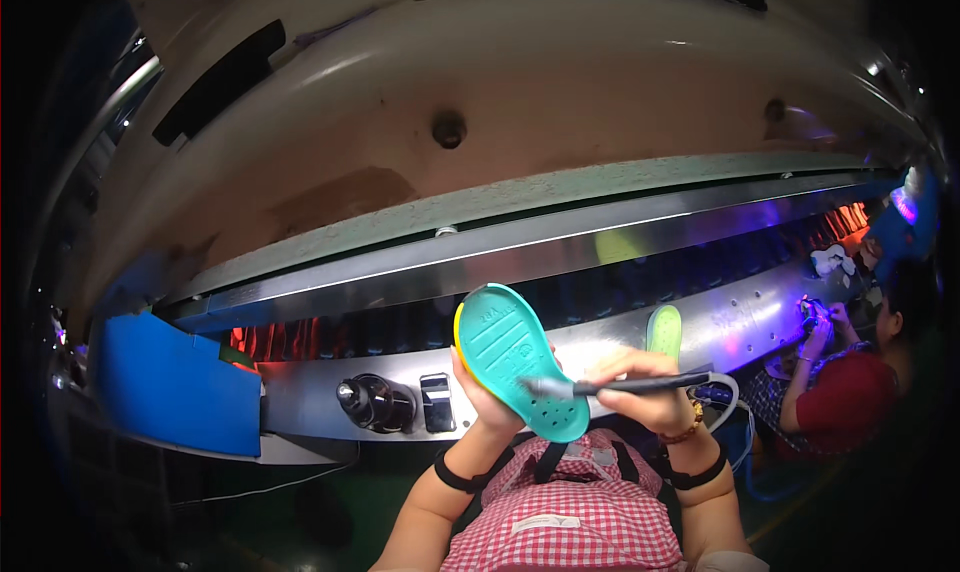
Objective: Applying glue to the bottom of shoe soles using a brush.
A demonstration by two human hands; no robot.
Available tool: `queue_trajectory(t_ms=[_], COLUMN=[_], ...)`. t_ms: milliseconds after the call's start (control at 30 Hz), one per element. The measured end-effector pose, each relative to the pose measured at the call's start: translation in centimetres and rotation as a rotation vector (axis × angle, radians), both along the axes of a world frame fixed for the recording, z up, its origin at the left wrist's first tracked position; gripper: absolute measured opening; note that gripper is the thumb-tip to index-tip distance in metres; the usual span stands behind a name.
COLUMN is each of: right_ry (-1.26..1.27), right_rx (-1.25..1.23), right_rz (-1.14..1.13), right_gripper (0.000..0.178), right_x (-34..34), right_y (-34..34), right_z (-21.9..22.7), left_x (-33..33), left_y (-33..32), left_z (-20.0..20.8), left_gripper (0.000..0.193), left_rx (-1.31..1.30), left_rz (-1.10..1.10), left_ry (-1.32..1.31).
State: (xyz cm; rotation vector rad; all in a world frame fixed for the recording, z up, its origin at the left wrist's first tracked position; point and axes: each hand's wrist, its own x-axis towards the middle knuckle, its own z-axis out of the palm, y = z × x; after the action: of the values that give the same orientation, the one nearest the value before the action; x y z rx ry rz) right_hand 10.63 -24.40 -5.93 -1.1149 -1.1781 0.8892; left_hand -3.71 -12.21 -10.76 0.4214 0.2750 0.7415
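A person in a red-and-white checked apron (570,517) works with 2 bare hands at a long metal tabletop (310,384), a teal shoe sole (500,344) held in the space between them. The left hand (484,397) grips the sole along its left edge, where a yellow rim shows, with the fingers partly hidden behind it; the piece is raised at the near edge of the tabletop and tilted, its solid end pointing up and away, its end dotted with small holes down toward the apron. The right hand (642,387), just to the right of the sole, is closed around the black handle of a brush (655,383), whose pale, blurred bristles lie over the sole's middle, just above the holes; whether the right fingers also touch the sole, the view cannot tell. A white cord (738,397) curves away near the handle's end, and a beaded bracelet (684,430) circles the right wrist. Beyond the right hand, a light green sole (664,332) with holes rests on the tabletop. To the left of the left hand lie a phone (437,404) and, just beside it, a black rounded device (378,403). At far right, 1 co-worker in a red top (850,404) handles a small item under violet light.
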Motion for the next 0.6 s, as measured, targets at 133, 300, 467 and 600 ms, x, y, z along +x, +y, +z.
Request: queue_trajectory(t_ms=[133, 300, 467, 600], right_ry=[-0.258, -0.271, -0.203, -0.100], right_rx=[0.201, 0.139, 0.189, -0.005], right_rz=[0.233, 0.056, 0.282, 0.058], right_gripper=[0.017, 0.021, 0.020, 0.021], right_x=[-0.6, 0.1, 0.0, 0.2], right_y=[0.6, 0.7, 0.1, 0.4], right_z=[0.1, -0.2, -0.3, -1.7], left_x=[-0.7, -1.0, -1.2, -1.1], left_y=[0.9, 1.3, 1.6, 1.6], left_z=[0.0, 1.4, 2.1, 2.3], left_gripper=[0.091, 0.092, 0.094, 0.089], left_rx=[0.037, 0.077, 0.162, 0.250], left_rz=[0.046, 0.178, 0.103, 0.247], left_ry=[-0.259, -0.171, -0.230, 0.073])
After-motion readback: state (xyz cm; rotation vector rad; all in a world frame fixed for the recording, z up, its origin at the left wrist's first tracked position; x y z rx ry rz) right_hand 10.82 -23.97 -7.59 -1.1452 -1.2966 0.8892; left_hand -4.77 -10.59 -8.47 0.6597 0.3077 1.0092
